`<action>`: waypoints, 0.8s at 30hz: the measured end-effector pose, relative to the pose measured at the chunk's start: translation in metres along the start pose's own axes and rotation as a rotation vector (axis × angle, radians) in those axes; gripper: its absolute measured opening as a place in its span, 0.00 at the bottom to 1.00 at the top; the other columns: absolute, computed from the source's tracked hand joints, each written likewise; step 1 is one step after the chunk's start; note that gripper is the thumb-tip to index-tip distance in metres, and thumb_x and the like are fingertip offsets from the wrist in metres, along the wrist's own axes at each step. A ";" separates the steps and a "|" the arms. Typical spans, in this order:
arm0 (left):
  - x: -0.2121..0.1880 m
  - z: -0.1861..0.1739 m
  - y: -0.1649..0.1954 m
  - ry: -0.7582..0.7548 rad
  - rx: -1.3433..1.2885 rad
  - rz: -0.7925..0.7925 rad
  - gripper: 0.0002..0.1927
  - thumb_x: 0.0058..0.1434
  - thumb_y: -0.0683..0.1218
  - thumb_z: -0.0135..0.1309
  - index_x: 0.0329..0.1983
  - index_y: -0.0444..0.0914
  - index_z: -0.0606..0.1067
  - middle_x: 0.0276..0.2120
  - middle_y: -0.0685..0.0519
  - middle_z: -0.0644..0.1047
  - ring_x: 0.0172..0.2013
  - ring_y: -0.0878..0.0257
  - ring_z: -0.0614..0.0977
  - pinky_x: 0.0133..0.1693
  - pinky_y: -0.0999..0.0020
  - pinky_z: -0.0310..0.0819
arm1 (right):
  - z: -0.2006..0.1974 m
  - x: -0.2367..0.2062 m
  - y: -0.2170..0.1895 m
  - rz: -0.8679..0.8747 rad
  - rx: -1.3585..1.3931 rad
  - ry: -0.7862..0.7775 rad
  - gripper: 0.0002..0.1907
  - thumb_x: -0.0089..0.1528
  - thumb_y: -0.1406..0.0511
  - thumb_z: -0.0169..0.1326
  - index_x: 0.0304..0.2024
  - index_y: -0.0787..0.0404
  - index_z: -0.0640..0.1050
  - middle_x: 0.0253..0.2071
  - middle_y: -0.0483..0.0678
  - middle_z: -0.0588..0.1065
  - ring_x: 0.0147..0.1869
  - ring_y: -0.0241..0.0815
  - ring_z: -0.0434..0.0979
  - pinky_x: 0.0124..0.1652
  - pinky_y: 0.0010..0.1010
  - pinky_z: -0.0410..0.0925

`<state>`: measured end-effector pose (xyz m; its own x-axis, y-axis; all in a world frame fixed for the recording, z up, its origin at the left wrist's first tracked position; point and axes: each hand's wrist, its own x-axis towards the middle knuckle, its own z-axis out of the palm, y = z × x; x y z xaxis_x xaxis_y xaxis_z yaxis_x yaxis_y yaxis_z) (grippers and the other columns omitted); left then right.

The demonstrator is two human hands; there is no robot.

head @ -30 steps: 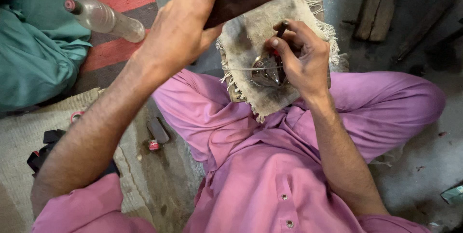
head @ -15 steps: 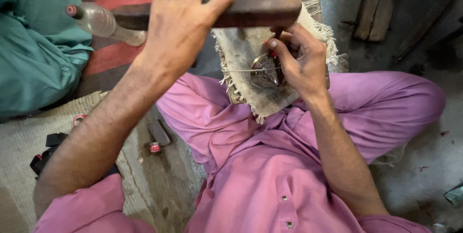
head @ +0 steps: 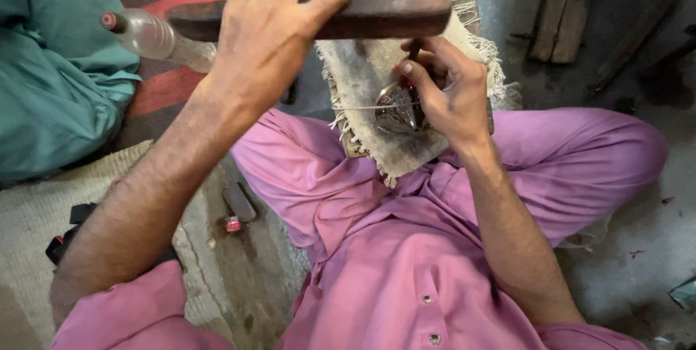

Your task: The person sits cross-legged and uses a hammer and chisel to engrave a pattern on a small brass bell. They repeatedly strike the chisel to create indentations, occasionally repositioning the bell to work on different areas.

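Left hand (head: 272, 35) grip closed round dark smooth wooden bar (head: 377, 15). Right hand (head: 449, 89) pinches thin tool (head: 413, 53) on shiny round metal piece (head: 395, 112), frayed coarse cloth (head: 362, 82) beneath.

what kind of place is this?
Probably a small floor-level craft workshop. The left hand grips a dark wooden bar; the right hand steadies a small metal piece on a frayed cloth pad over a grimy floor.

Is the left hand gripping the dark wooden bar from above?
Yes: the left hand wraps over the dark wooden bar, with fingers across the top and the thumb along its near edge.
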<state>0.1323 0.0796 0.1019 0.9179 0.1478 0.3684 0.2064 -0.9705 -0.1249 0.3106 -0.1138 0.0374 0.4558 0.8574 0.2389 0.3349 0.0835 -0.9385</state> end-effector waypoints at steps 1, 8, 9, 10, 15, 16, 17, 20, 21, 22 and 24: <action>-0.001 0.001 -0.001 -0.020 -0.208 -0.075 0.27 0.68 0.40 0.55 0.70 0.47 0.67 0.42 0.47 0.73 0.47 0.48 0.77 0.53 0.50 0.70 | 0.000 0.001 0.000 0.000 0.002 -0.003 0.12 0.69 0.75 0.56 0.55 0.70 0.77 0.44 0.54 0.83 0.49 0.41 0.86 0.49 0.29 0.82; -0.006 0.004 -0.001 -0.106 0.004 -0.082 0.30 0.64 0.36 0.57 0.69 0.49 0.69 0.40 0.46 0.75 0.45 0.46 0.79 0.51 0.48 0.71 | -0.001 -0.003 0.004 0.042 0.212 0.011 0.11 0.71 0.76 0.53 0.56 0.70 0.75 0.43 0.54 0.81 0.49 0.42 0.86 0.52 0.30 0.81; -0.006 0.003 -0.002 -0.091 0.030 -0.076 0.31 0.63 0.36 0.59 0.68 0.49 0.68 0.41 0.46 0.75 0.45 0.46 0.79 0.52 0.48 0.72 | -0.003 -0.004 0.006 0.074 0.237 0.038 0.11 0.71 0.76 0.53 0.56 0.70 0.75 0.42 0.53 0.81 0.49 0.41 0.86 0.51 0.29 0.81; -0.007 0.002 -0.003 -0.113 -0.125 -0.124 0.32 0.62 0.36 0.59 0.68 0.47 0.67 0.42 0.45 0.75 0.46 0.43 0.79 0.51 0.47 0.72 | -0.005 -0.005 0.007 0.108 0.262 0.063 0.10 0.71 0.76 0.52 0.55 0.70 0.75 0.41 0.53 0.81 0.48 0.41 0.86 0.51 0.29 0.82; -0.012 -0.004 0.001 -0.147 -0.526 -0.235 0.32 0.61 0.38 0.61 0.67 0.41 0.65 0.45 0.40 0.76 0.48 0.38 0.79 0.47 0.46 0.73 | -0.011 -0.006 0.015 0.105 0.249 0.048 0.08 0.72 0.77 0.52 0.54 0.71 0.74 0.43 0.53 0.80 0.51 0.41 0.84 0.53 0.28 0.78; -0.011 -0.004 0.001 -0.160 -0.524 -0.235 0.31 0.61 0.38 0.61 0.67 0.41 0.65 0.45 0.40 0.77 0.48 0.38 0.79 0.47 0.46 0.73 | -0.011 -0.004 0.015 0.100 0.249 0.037 0.07 0.72 0.77 0.52 0.53 0.71 0.73 0.43 0.53 0.80 0.51 0.41 0.84 0.53 0.28 0.78; -0.010 -0.004 0.003 -0.173 -0.521 -0.235 0.31 0.61 0.37 0.61 0.67 0.41 0.66 0.46 0.41 0.78 0.48 0.38 0.80 0.47 0.46 0.73 | -0.012 -0.004 0.017 0.097 0.265 0.026 0.07 0.73 0.77 0.52 0.53 0.71 0.73 0.44 0.53 0.80 0.52 0.41 0.84 0.54 0.28 0.78; -0.003 -0.003 0.003 -0.162 -0.527 -0.206 0.31 0.61 0.37 0.61 0.66 0.40 0.66 0.48 0.40 0.79 0.49 0.38 0.80 0.48 0.46 0.73 | -0.015 -0.003 0.019 0.085 0.280 0.006 0.06 0.73 0.77 0.52 0.53 0.71 0.72 0.45 0.53 0.80 0.53 0.41 0.84 0.55 0.28 0.79; 0.000 -0.004 0.002 -0.149 -0.531 -0.192 0.31 0.61 0.37 0.61 0.66 0.39 0.65 0.49 0.40 0.79 0.50 0.38 0.80 0.48 0.47 0.73 | -0.015 -0.004 0.019 0.077 0.265 0.008 0.06 0.73 0.78 0.52 0.52 0.71 0.72 0.45 0.53 0.80 0.53 0.41 0.84 0.55 0.28 0.79; 0.003 -0.004 0.001 -0.158 -0.529 -0.190 0.31 0.60 0.37 0.61 0.66 0.39 0.65 0.49 0.40 0.79 0.50 0.38 0.80 0.48 0.47 0.73 | -0.014 -0.005 0.019 0.069 0.250 0.011 0.06 0.73 0.78 0.53 0.52 0.71 0.72 0.45 0.53 0.80 0.53 0.41 0.84 0.55 0.29 0.79; 0.010 -0.005 -0.002 -0.175 -0.527 -0.186 0.32 0.59 0.38 0.62 0.66 0.38 0.65 0.49 0.39 0.79 0.50 0.39 0.80 0.47 0.47 0.74 | -0.013 -0.005 0.020 0.061 0.193 0.026 0.06 0.72 0.78 0.53 0.51 0.71 0.72 0.44 0.53 0.81 0.52 0.41 0.85 0.53 0.28 0.79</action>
<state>0.1388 0.0818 0.1105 0.9340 0.3105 0.1767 0.2142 -0.8826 0.4186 0.3260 -0.1233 0.0207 0.4925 0.8507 0.1838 0.1430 0.1292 -0.9813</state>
